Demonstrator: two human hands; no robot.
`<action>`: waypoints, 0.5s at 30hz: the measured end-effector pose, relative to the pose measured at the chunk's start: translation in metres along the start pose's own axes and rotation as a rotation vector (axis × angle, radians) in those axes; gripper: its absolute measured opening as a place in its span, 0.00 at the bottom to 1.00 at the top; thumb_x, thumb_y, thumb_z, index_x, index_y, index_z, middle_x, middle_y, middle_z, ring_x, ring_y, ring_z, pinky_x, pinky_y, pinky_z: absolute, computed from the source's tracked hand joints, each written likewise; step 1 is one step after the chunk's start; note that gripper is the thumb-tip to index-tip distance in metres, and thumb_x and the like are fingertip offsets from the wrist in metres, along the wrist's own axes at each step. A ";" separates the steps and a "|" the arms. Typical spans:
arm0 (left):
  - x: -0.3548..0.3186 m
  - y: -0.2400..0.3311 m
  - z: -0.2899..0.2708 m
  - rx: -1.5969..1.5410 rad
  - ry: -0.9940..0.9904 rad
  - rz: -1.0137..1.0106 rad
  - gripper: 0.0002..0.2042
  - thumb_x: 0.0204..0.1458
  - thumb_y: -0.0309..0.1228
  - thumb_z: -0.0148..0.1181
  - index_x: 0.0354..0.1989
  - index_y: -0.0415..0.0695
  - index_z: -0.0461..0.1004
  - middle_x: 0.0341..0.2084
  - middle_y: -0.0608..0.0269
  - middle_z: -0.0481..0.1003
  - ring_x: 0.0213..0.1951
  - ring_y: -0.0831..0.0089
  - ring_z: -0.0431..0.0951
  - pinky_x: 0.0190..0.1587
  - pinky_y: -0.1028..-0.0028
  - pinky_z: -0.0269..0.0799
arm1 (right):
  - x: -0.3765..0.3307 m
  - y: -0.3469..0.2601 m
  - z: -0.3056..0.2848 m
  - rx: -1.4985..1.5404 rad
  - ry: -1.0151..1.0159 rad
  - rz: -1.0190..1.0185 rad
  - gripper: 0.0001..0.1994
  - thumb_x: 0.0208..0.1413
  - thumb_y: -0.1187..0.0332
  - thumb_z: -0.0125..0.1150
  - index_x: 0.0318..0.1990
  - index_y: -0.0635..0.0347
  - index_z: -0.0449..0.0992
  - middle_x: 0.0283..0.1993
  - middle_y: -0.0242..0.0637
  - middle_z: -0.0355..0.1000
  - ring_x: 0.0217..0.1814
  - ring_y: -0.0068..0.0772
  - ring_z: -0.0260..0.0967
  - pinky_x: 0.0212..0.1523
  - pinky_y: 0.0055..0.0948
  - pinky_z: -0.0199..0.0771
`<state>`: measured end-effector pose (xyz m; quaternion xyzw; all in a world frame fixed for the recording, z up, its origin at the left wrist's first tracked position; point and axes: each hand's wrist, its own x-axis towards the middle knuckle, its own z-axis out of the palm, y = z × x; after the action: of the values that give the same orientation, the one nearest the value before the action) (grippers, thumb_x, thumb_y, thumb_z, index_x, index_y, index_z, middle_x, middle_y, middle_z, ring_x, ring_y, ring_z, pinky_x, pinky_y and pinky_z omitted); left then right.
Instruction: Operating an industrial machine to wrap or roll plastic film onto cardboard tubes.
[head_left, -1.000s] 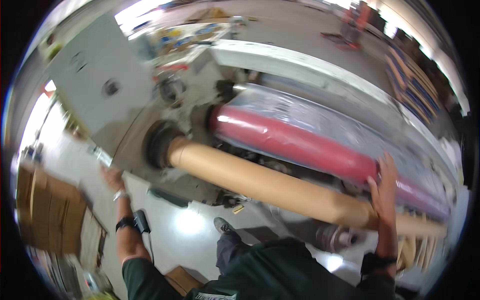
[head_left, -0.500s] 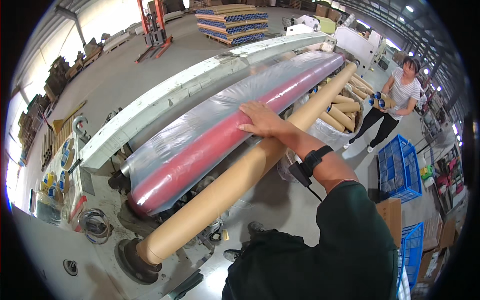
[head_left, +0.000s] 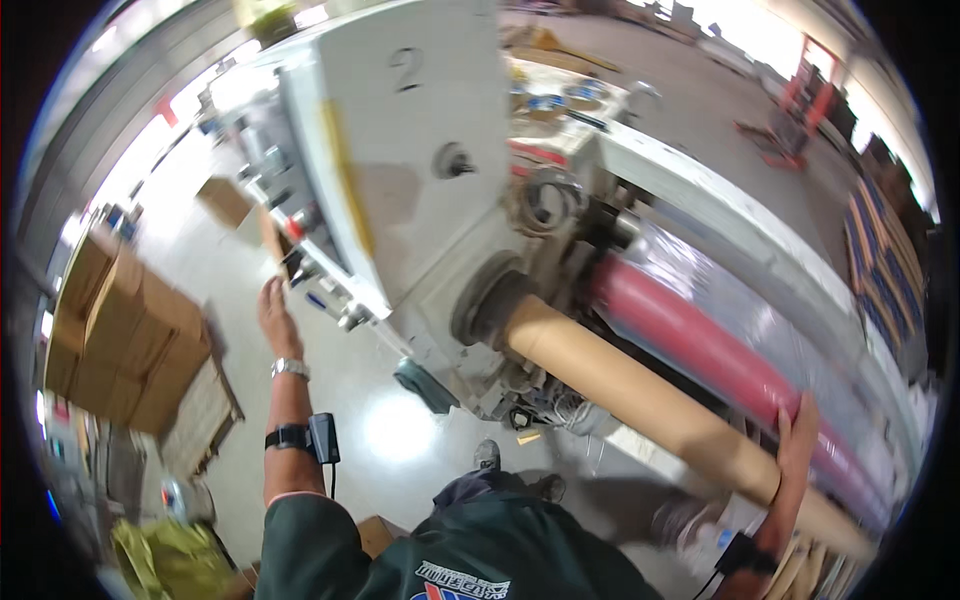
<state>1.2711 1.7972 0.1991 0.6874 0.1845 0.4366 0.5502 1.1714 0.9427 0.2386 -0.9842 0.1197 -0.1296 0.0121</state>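
My left hand (head_left: 278, 318) is stretched forward beside the machine's end housing (head_left: 420, 120), near the small knobs on its side. Its fingers are extended with nothing in them; whether they touch the panel I cannot tell. At the right, my right hand (head_left: 797, 440) rests with straight fingers on the red roller (head_left: 675, 325), which is partly covered by clear plastic film (head_left: 745, 310). A long brown cardboard tube (head_left: 620, 390) runs alongside the roller, its near end at a dark round holder (head_left: 487, 303). My right forearm crosses over this tube.
Stacked cardboard boxes (head_left: 135, 340) stand on a wooden pallet (head_left: 205, 415) at the left. A yellow-green bag (head_left: 170, 560) lies at lower left. Farther back are a red pallet lifter (head_left: 790, 125) and a stack of tubes (head_left: 885, 270). Rolls of tape (head_left: 545, 105) sit on the machine.
The view has swung left toward the machine's end housing. My left arm has come into view, reaching forward. My right hand remains on the red roller; the other person is out of view.
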 end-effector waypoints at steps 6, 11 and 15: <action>-0.011 0.088 -0.006 -0.109 0.073 0.193 0.17 0.60 0.32 0.49 0.54 0.34 0.67 0.50 0.53 0.71 0.53 0.67 0.70 0.58 0.70 0.62 | 0.000 -0.031 -0.004 0.001 -0.095 0.037 0.35 0.59 0.52 0.50 0.65 0.70 0.53 0.69 0.55 0.49 0.73 0.51 0.42 0.71 0.43 0.37; 0.046 0.095 -0.010 -0.118 0.011 0.268 0.28 0.52 0.22 0.44 0.65 0.35 0.52 0.62 0.50 0.58 0.64 0.62 0.57 0.65 0.68 0.52 | 0.002 -0.037 -0.002 -0.027 -0.102 0.041 0.34 0.60 0.51 0.49 0.64 0.71 0.54 0.69 0.56 0.49 0.72 0.52 0.43 0.71 0.40 0.39; 0.085 0.068 0.060 -0.037 -0.166 0.346 0.30 0.50 0.22 0.43 0.66 0.35 0.50 0.62 0.50 0.57 0.62 0.62 0.60 0.62 0.69 0.55 | -0.019 -0.003 -0.014 0.005 -0.020 0.158 0.34 0.56 0.49 0.53 0.62 0.68 0.58 0.66 0.56 0.54 0.70 0.53 0.48 0.69 0.44 0.44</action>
<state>1.3509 1.8013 0.2942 0.7323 0.0097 0.4699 0.4928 1.1503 0.9508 0.2477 -0.9729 0.1966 -0.1189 0.0261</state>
